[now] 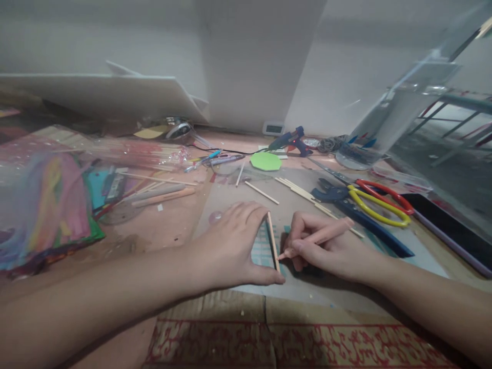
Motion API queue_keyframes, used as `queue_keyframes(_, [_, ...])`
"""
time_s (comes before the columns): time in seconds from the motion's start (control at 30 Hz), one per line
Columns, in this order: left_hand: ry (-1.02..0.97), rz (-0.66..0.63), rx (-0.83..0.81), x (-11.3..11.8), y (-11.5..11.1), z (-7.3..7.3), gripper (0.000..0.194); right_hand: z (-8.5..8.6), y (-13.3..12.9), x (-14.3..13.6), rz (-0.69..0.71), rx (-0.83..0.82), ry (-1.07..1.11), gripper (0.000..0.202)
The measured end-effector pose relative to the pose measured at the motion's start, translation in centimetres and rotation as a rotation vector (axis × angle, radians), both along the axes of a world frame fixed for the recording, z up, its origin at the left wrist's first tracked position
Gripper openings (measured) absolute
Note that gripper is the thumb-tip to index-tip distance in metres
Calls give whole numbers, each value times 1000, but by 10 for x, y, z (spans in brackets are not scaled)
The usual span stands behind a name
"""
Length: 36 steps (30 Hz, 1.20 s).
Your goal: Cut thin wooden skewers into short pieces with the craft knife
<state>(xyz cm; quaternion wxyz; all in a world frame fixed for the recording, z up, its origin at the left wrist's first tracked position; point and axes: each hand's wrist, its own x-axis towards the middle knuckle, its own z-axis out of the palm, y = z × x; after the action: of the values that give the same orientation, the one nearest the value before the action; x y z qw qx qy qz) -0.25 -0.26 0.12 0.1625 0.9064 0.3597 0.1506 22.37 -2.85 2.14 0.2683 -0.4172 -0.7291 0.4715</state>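
My left hand [234, 243] grips a thin wooden stick [273, 240] by its two ends, thumb at the near end and fingertips at the far end. Between the fingers of my right hand [319, 246] is a peach-coloured marker [326, 231], its tip touching or very close to the stick's lower part. Under both hands lies a grey sheet [238, 205] with teal stripes showing beneath the stick. Past my hands, a loose short stick [262, 192] and a row of pale sticks [298, 188] rest on the sheet.
Right of my hand are dark blue cutters [369, 225], scissors with red and yellow handles [378, 205] and a phone [453, 230]. Behind stand a blue glue gun [288, 139], a green octagon [266, 161] and a clear vase [361, 148]. Colourful strips [57, 200] lie left.
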Motion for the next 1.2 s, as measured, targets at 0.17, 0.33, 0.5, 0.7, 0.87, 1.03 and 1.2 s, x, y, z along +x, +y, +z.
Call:
queue_keyframes(0.17, [-21, 3, -19, 1, 1, 0, 95, 1, -1, 1, 10, -26, -23, 20])
queue_keyframes(0.33, [-46, 21, -47, 0, 1, -2, 94, -5, -1, 2, -59, -123, 157, 23])
queue_keyframes(0.5, [-165, 43, -24, -3, 4, -9, 111, -8, 5, 0, -208, -11, 312, 23])
queue_keyframes(0.7, [-266, 4, 27, -6, 7, -9, 116, -2, 3, -8, -78, -90, 336, 23])
queue_keyframes(0.87, [-204, -81, 39, -4, 6, -5, 115, -3, 2, -9, -43, -202, 397, 27])
queue_keyframes(1.03, [-180, -118, 62, -3, 5, -3, 113, -5, 4, -10, -55, -213, 406, 31])
queue_keyframes(1.2, [-177, -98, 65, -1, 4, -2, 118, -4, 7, -11, -93, -199, 362, 34])
